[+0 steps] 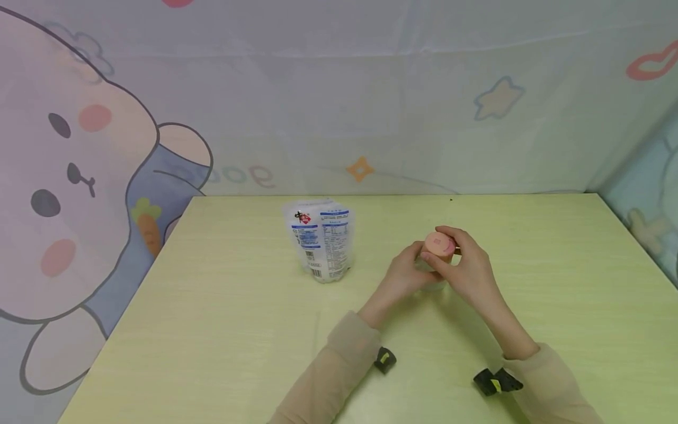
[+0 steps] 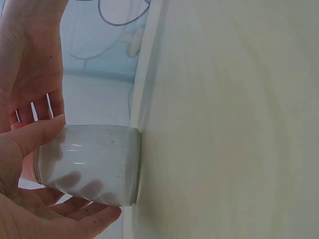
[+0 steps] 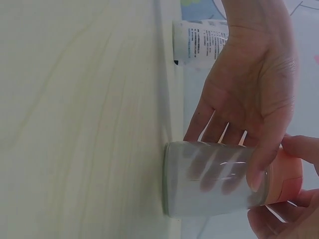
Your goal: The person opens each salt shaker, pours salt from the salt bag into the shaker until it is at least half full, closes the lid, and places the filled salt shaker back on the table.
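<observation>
- Cartoon-printed cloth [image 1: 328, 112] hangs behind our pale table [image 1: 212, 318].
- Our left hand [image 1: 406, 270] curls its fingers round the clear jar [image 2: 97, 162] standing there.
- Our right hand [image 1: 470, 268] grips its pink lid [image 1: 439, 242].
- White pouch [image 1: 322, 241] to the left.

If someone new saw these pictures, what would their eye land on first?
Likely the big cartoon animal on the backdrop, at the head view's left. Then the jar, gripped by the left hand, with the right hand holding its pink lid. The printed pouch stands left of them on the table.
</observation>
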Available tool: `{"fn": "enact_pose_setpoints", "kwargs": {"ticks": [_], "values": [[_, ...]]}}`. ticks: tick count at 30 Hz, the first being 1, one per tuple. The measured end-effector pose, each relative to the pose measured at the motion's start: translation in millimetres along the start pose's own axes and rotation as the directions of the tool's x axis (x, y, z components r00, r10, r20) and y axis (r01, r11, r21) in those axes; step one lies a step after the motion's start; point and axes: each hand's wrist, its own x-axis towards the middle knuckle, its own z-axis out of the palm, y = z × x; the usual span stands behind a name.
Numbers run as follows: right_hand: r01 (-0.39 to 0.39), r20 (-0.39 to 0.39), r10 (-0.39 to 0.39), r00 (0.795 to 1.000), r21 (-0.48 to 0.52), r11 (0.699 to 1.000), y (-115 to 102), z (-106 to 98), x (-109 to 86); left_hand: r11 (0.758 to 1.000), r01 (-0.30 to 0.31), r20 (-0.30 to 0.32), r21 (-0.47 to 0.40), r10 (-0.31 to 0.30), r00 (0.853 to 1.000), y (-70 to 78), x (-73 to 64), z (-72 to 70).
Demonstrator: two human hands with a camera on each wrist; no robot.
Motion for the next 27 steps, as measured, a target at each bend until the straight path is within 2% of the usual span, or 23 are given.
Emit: {"fn": "enact_pose_setpoints", "kwargs": {"ticks": [12, 27], "values": [[-0.014, 0.025, 0.013, 1.0, 0.025, 1.0, -0.9, -2.0, -0.6, 0.999, 0.024, 0.013, -0.026, -0.023, 1.0, -0.4, -1.4, -0.6], [0.058, 0.018, -0.057, 0.998, -0.019, 0.998, 0.3, -4.2, -0.7, 0.997, 0.031, 0.04, -0.077, -0.028, 0.999, -2.1, -1.6, -0.2]]}}
